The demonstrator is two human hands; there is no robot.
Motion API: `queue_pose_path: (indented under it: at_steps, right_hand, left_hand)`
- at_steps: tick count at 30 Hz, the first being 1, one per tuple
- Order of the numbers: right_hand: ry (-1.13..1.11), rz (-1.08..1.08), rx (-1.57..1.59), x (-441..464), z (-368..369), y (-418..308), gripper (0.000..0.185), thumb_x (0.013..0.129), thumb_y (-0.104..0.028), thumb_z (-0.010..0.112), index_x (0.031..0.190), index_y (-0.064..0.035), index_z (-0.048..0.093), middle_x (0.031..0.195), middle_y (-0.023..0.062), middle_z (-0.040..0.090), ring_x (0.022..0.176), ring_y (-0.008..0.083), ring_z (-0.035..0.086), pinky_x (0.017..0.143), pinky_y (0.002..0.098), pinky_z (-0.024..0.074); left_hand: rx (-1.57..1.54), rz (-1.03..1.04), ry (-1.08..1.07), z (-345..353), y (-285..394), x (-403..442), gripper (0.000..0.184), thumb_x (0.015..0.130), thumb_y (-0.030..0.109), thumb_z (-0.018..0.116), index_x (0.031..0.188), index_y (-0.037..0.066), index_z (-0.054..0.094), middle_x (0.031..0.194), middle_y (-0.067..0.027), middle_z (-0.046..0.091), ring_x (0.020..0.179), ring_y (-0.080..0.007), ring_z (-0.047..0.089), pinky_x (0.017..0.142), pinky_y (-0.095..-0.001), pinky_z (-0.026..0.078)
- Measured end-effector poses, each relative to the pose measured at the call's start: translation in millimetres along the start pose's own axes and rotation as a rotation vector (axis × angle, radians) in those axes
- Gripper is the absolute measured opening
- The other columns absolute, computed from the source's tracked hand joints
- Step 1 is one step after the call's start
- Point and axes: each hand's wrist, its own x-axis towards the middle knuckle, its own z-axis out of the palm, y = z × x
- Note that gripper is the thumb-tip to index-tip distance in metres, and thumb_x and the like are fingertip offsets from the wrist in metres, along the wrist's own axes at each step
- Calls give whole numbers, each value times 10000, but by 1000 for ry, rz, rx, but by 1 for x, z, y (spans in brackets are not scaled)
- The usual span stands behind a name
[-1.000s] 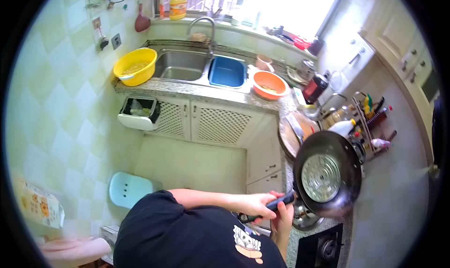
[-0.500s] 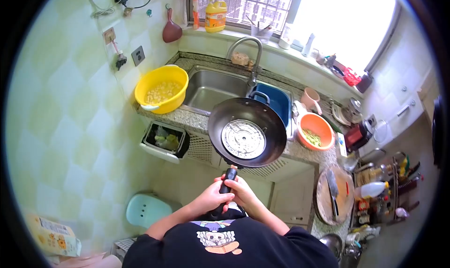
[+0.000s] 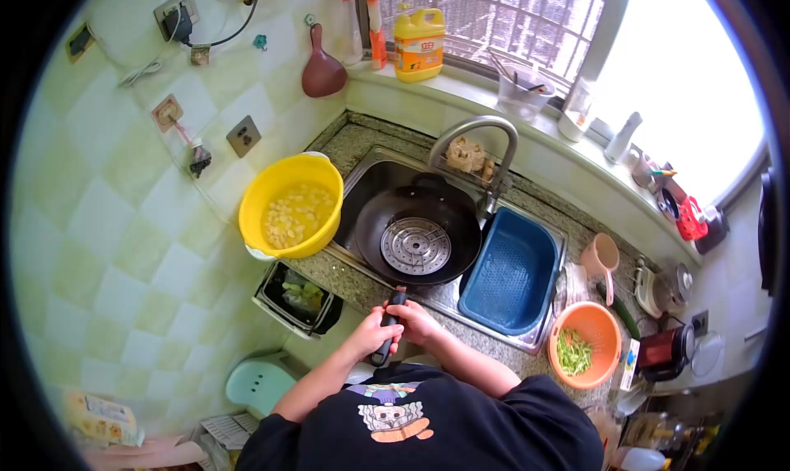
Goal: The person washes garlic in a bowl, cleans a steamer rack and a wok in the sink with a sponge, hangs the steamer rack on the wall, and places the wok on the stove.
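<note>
A dark wok (image 3: 380, 203) sits in or just over the steel sink (image 3: 362, 168), its long black handle (image 3: 383, 353) pointing back at me. My left hand (image 3: 374, 333) is wrapped round that handle, and my right hand (image 3: 416, 321) grips it too, close against the left. Inside the wok lies a round perforated metal steamer rack (image 3: 415, 246). The curved faucet (image 3: 477, 123) arches over the far right of the wok. Whether the wok's base touches the sink bottom is hidden.
A yellow basin (image 3: 333, 183) holding pale pieces in water stands left of the sink. To the right are a blue plastic basket (image 3: 512, 265), an orange bowl (image 3: 605, 327) with green shreds and a pink dipper (image 3: 601, 253). Below the counter edge hangs a waste bin (image 3: 288, 314).
My two hands have carried the wok forward from in front of the counter to the sink. My view has shifted closer to the sink, and the blue basket now shows fully.
</note>
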Motion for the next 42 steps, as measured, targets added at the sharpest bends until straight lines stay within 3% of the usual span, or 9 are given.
queue_pose_path:
  at_steps: [2, 8, 13, 15, 19, 27, 35, 40, 42]
  right_hand:
    - [-1, -7, 8, 21, -17, -8, 214, 844, -152, 554, 1002, -22, 491, 916, 97, 571, 732, 190, 593, 574, 319, 534]
    - [-22, -6, 15, 56, -37, -21, 203, 851, -138, 516, 993, 7, 511, 954, 120, 608, 644, 179, 601, 486, 274, 514]
    - [154, -60, 241, 77, -37, -11, 153, 814, -48, 513, 957, 5, 497, 1031, 185, 592, 914, 275, 591, 842, 408, 483]
    - [213, -37, 189, 83, -43, -10, 142, 823, -59, 519, 949, 3, 497, 961, 161, 603, 881, 266, 597, 818, 387, 488]
    - [283, 87, 83, 101, -57, 4, 163, 838, -79, 538, 976, -11, 486, 895, 113, 591, 847, 243, 597, 786, 381, 494]
    - [375, 254, -269, 113, -48, 5, 181, 850, -155, 592, 965, -33, 525, 890, 64, 583, 786, 176, 595, 732, 327, 502]
    - [388, 294, -360, 113, -52, 5, 217, 853, -207, 608, 948, -21, 552, 821, 53, 576, 706, 161, 577, 647, 302, 516]
    - [333, 436, -1027, 103, -50, -30, 411, 836, -454, 558, 777, -63, 671, 699, 64, 664, 708, 174, 646, 677, 324, 498]
    - [757, -127, -1270, 93, -58, -56, 270, 774, -320, 623, 805, -53, 650, 761, 110, 646, 750, 285, 621, 698, 365, 492]
  left_hand:
    - [-33, 13, 25, -3, 9, 18, 193, 840, 111, 564, 941, 42, 415, 672, -38, 532, 499, -117, 546, 455, -248, 471]
    - [34, -6, -2, -28, 17, 59, 332, 885, 154, 536, 1141, 38, 360, 692, -24, 524, 515, -103, 549, 471, -234, 470]
    - [291, 26, -87, -108, -2, 50, 355, 957, 235, 426, 1250, 40, 389, 935, -106, 604, 832, -184, 606, 717, -322, 513]
    - [-45, -93, 119, -162, 6, 19, 443, 951, 336, 415, 1298, 72, 341, 1017, -139, 601, 933, -232, 593, 787, -367, 503]
    - [-618, 176, 740, -224, 20, -8, 627, 890, 506, 455, 1304, 78, 259, 1099, -189, 549, 973, -288, 578, 818, -416, 500]
    - [-1065, 209, 309, -269, 44, 60, 550, 924, 387, 451, 1236, -62, 397, 1176, -230, 526, 1035, -338, 565, 832, -354, 536]
    - [-1078, 261, 322, -249, 88, 153, 531, 925, 362, 463, 1231, -67, 401, 1167, -243, 530, 1059, -358, 549, 832, -361, 542]
    - [-1063, 278, 293, -253, 111, 229, 503, 917, 343, 484, 1221, -52, 415, 1157, -241, 529, 1053, -391, 538, 837, -379, 540]
    - [-1045, 290, 335, -249, 125, 259, 501, 917, 340, 483, 1227, -47, 410, 1190, -244, 498, 1078, -404, 514, 858, -391, 529]
